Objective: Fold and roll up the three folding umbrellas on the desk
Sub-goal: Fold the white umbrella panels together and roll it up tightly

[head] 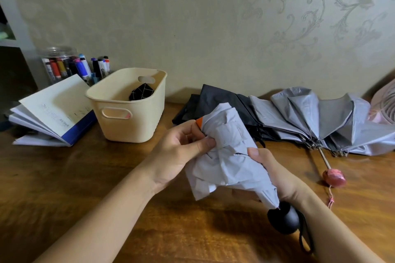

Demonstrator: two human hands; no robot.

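From the head view, both hands hold the grey umbrella (228, 156) above the middle of the desk (85, 177), nearer its front edge than its back edge. The umbrella is collapsed and tilted, its top pointing up and away and its round black handle (283, 220) lowest, towards the front edge, with a black strap (305, 239) looping below it. The canopy is loosely gathered, with slack folds hanging at its lower left. The left hand (181, 147) pinches the fabric on the umbrella's left side between thumb and curled fingers, just under an orange tab (199, 123). The right hand (275, 175) grips the lower canopy from the right, fingers wrapped behind it and the thumb pressed on the front. Along the back edge, behind the hands, lies the black umbrella (215, 100), collapsed but loose. Its right side meets the silver umbrella (310, 113), which lies half spread towards the back right corner with its ribs fanned out. The silver umbrella's shaft runs towards the front edge and ends in a pink handle (334, 177) resting on the desk, well right of the right hand. A pink fan (384, 102) shows at the right edge. A cream basket (128, 121) stands left of the black umbrella, near the back edge, with a dark checked item (142, 92) inside. Left of it lies a book (53, 111) with lifted pages, and behind that a jar (59, 66) of markers in the back left corner
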